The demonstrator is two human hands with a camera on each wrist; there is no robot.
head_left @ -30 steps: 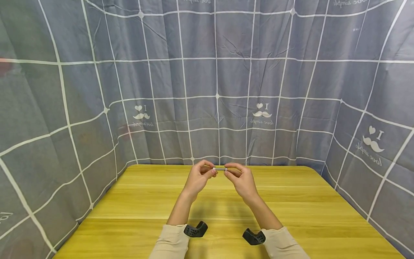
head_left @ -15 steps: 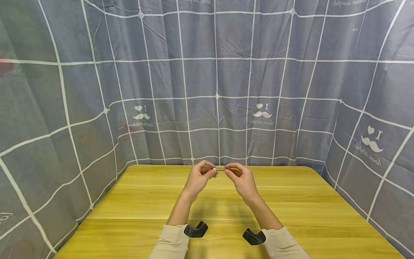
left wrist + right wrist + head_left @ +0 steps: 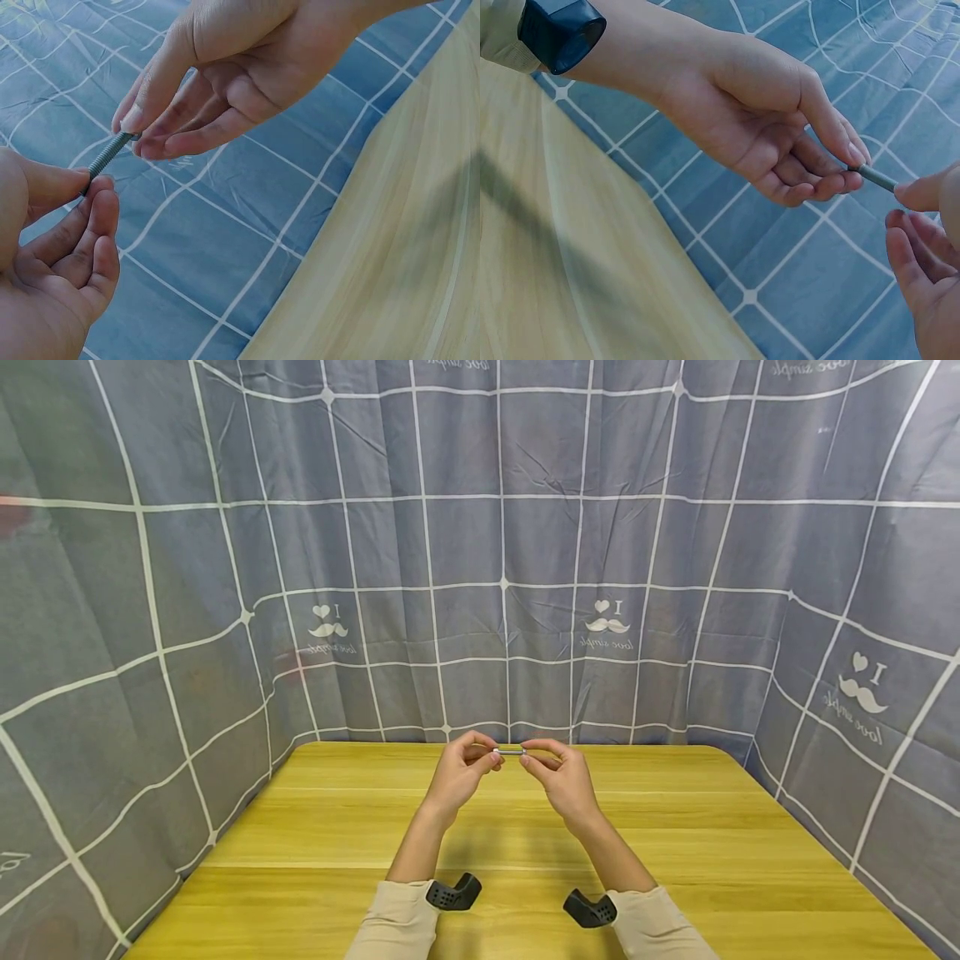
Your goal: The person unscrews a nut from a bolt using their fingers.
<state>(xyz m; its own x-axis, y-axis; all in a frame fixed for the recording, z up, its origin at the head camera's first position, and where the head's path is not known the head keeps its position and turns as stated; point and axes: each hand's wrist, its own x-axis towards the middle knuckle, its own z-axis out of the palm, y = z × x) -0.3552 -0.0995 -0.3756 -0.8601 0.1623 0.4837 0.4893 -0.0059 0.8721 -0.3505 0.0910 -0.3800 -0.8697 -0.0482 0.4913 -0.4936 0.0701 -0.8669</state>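
Observation:
Between my two hands a short silver bolt (image 3: 511, 752) is held level, high over the far part of the table. Its thread shows clearly on the bolt (image 3: 108, 156) in the left wrist view. My left hand (image 3: 457, 777) pinches one end between thumb and fingertips. The thumb and index finger of my right hand (image 3: 567, 783) grip the opposite end, the other fingers curling below. Both ends of the bolt (image 3: 878, 178) are partly hidden by fingertips, and I cannot tell whether a nut sits under the right ones.
A yellow wood-grain table (image 3: 322, 827) lies under the hands. Grey curtain (image 3: 540, 543) with white grid lines surrounds its back and sides. Each wrist carries a black camera mount, the left mount (image 3: 454, 892) and the right mount (image 3: 589, 908), beside beige sleeves.
Both hands stay in place. The right thumb and fingertips shift slightly at the bolt's end, where a light piece shows, gets covered, then shows again in part.

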